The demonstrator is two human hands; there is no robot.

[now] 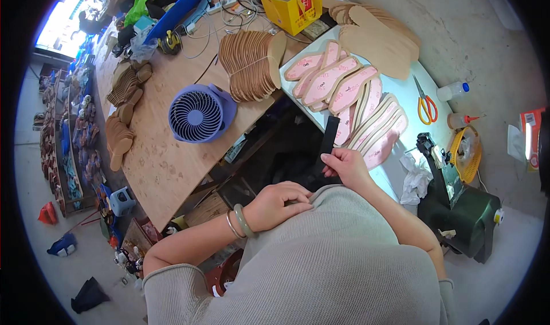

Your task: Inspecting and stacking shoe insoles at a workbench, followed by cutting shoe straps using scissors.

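Observation:
My right hand (346,167) pinches the lower end of a flat black strip (330,135) between thumb and fingers. The strip stands up beside the pink insoles, over the near edge of the white table. On the front of my grey knit top (326,233) rests my left hand (281,206), fingers slightly bent and thumb apart, with nothing seen in it. Two bangles (243,221) circle that wrist. Closest to the strip lies a heap of pink-faced insoles (349,90) with tan edges, overlapping on the white table (424,119).
A purple fan (197,114) and a bound stack of brown insoles (252,67) stand on the wooden table (166,170). More tan insoles (378,41) lie far right. Scissors (425,103), a bottle (452,91), a yellow basket (465,153) and a dark green machine (458,222) are rightward.

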